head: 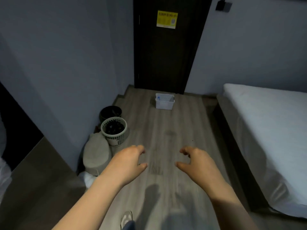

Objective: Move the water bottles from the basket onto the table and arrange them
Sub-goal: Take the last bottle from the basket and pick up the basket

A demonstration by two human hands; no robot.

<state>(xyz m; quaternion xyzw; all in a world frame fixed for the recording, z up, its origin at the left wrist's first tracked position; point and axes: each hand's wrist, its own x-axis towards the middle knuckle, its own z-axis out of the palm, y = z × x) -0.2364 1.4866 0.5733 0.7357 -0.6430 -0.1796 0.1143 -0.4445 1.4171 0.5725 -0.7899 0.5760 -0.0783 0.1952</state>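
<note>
A white perforated basket [164, 103] stands on the wooden floor in front of a dark door, far ahead of me. Something with a blue label shows at its left inner corner; I cannot tell if it is a bottle. My left hand [128, 161] and my right hand [196, 161] are held out in front of me above the floor, fingers curled and apart, each holding nothing. Both hands are well short of the basket. No table is in view.
A dark door [166, 52] with a yellow notice closes the far end. Two waste bins [113, 130] and a grey cushion-like bundle [97, 155] sit along the left wall. A bed with a white sheet [265, 130] fills the right side.
</note>
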